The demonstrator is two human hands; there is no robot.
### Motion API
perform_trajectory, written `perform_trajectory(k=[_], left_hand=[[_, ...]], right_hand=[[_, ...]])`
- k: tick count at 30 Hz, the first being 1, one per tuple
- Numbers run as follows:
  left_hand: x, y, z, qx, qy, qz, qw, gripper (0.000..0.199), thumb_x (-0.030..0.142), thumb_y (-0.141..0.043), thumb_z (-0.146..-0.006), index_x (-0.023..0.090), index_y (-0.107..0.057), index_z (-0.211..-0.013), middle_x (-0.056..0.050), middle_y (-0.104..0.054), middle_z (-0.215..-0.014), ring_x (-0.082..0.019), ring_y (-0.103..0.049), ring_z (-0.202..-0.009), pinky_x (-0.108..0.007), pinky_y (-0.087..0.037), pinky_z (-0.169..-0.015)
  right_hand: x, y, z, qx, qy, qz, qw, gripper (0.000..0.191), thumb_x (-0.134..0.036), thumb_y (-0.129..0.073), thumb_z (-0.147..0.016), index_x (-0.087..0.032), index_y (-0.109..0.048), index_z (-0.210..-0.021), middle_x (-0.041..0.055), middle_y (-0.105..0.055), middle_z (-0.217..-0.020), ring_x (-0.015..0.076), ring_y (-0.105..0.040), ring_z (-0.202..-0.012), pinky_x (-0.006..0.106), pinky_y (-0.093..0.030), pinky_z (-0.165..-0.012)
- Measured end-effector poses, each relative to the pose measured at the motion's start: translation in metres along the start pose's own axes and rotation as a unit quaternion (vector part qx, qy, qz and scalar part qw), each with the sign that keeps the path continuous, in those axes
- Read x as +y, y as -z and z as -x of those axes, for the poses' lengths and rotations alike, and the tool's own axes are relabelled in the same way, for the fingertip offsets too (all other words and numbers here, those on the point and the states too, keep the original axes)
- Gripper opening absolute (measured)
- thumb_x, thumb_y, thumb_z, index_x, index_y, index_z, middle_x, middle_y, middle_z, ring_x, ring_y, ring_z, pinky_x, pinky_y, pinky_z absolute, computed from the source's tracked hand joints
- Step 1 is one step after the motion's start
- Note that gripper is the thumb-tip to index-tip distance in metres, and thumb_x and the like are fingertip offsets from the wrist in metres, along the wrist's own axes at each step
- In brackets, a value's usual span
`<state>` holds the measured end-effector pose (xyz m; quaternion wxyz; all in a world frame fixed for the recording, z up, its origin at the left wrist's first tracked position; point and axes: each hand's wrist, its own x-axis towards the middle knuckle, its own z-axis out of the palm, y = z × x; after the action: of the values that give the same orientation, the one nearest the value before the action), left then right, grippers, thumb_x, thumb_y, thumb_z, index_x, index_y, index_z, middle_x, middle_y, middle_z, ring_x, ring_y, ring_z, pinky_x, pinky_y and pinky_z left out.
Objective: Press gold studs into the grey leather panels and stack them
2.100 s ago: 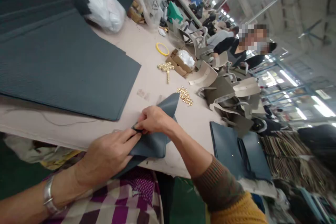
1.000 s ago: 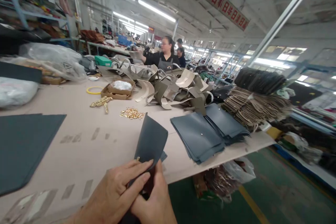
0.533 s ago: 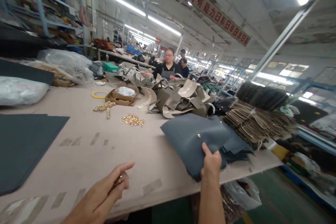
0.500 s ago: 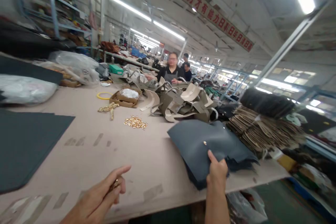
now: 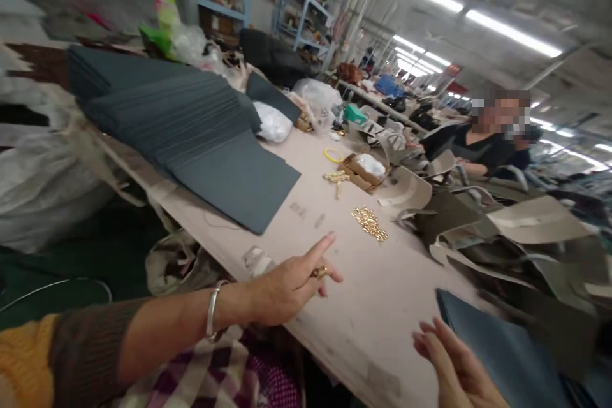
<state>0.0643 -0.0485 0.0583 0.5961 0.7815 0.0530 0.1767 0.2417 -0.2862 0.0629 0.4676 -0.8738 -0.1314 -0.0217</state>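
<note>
My left hand [image 5: 294, 287] hovers over the near edge of the table [image 5: 349, 306], index finger stretched out. Its other fingers are curled round small gold metal fittings [image 5: 320, 273]. Beyond it lies a loose heap of the same kind of gold fittings [image 5: 369, 223]. At the lower right, my right hand [image 5: 452, 363] has its thumb and fingers drawn together. Whether anything sits between them is hidden. Beside that hand is a stack of dark blue leather pieces [image 5: 502, 344], partly cut off by the frame.
Fanned dark leather sheets [image 5: 229, 159] cover the table's left part. Farther back are a gold chain-like bundle [image 5: 337, 178], a yellow ring [image 5: 333, 155] and a cardboard box [image 5: 358, 172]. Olive-grey bag parts [image 5: 459, 223] pile up on the right, with a person [image 5: 478, 140] behind them.
The view has swung left, bringing the fanned leather sheets into sight. My right hand has come off the top of the dark blue leather stack. My left hand still holds gold fittings.
</note>
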Motion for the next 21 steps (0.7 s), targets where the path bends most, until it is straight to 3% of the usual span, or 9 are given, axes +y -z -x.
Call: perform_trajectory(k=[4, 8, 11, 14, 19, 21], left_hand=[[-0.001, 0.009, 0.004, -0.005, 0.011, -0.032, 0.999, 0.075, 0.008, -0.034, -0.09, 0.02, 0.006, -0.152, -0.008, -0.065, -0.12, -0.012, -0.062, -0.082, -0.03, -0.051, -0.082], [-0.008, 0.023, 0.011, 0.023, -0.022, -0.142, 0.989, 0.081, 0.007, -0.039, -0.086, 0.015, 0.006, -0.152, -0.013, -0.064, -0.118, -0.018, -0.063, -0.096, -0.033, -0.051, -0.087], [-0.018, 0.035, 0.015, 0.06, -0.049, -0.235, 0.969, 0.084, 0.008, -0.042, -0.085, 0.01, 0.008, -0.151, -0.012, -0.066, -0.104, -0.021, -0.062, -0.089, -0.033, -0.053, -0.08], [-0.026, 0.046, 0.022, 0.08, -0.077, -0.319, 0.941, 0.082, 0.007, -0.043, -0.086, 0.008, 0.008, -0.15, -0.01, -0.066, -0.1, -0.022, -0.06, -0.085, -0.035, -0.053, -0.077], [-0.032, 0.066, 0.039, 0.089, -0.069, -0.406, 0.907, 0.081, 0.012, -0.047, -0.089, 0.007, 0.008, -0.148, -0.01, -0.068, -0.099, -0.023, -0.062, -0.08, -0.036, -0.052, -0.075], [-0.032, 0.076, 0.047, 0.09, -0.042, -0.416, 0.904, 0.085, 0.012, -0.048, -0.088, 0.007, 0.013, -0.147, -0.012, -0.068, -0.101, -0.023, -0.064, -0.081, -0.036, -0.052, -0.074]], right_hand=[[-0.062, -0.07, 0.029, -0.208, 0.141, -0.061, 0.966, 0.036, -0.047, -0.071, -0.072, -0.021, -0.077, -0.095, 0.0093, -0.076, -0.092, 0.0257, -0.072, -0.079, 0.039, -0.059, -0.08], [-0.098, -0.116, 0.042, -0.28, 0.168, -0.103, 0.94, 0.033, -0.044, -0.066, -0.08, -0.021, -0.075, -0.102, 0.0062, -0.075, -0.084, 0.0191, -0.068, -0.068, 0.03, -0.058, -0.065], [-0.111, -0.138, 0.046, -0.325, 0.128, -0.117, 0.93, 0.032, -0.048, -0.062, -0.084, -0.019, -0.075, -0.087, 0.0025, -0.067, -0.065, 0.0154, -0.06, -0.057, 0.024, -0.052, -0.054], [-0.115, -0.159, 0.049, -0.384, 0.073, -0.156, 0.907, 0.035, -0.049, -0.065, -0.082, -0.018, -0.069, -0.069, 0.0002, -0.06, -0.057, 0.0128, -0.054, -0.053, 0.023, -0.048, -0.054], [-0.113, -0.2, 0.057, -0.455, -0.086, -0.265, 0.846, 0.033, -0.045, -0.083, -0.064, -0.016, -0.067, -0.064, -0.0013, -0.058, -0.052, 0.0108, -0.05, -0.048, 0.021, -0.043, -0.048], [-0.114, -0.216, 0.062, -0.474, -0.117, -0.295, 0.821, 0.032, -0.042, -0.086, -0.058, -0.016, -0.07, -0.067, -0.0007, -0.06, -0.054, 0.0107, -0.051, -0.048, 0.022, -0.043, -0.048]])
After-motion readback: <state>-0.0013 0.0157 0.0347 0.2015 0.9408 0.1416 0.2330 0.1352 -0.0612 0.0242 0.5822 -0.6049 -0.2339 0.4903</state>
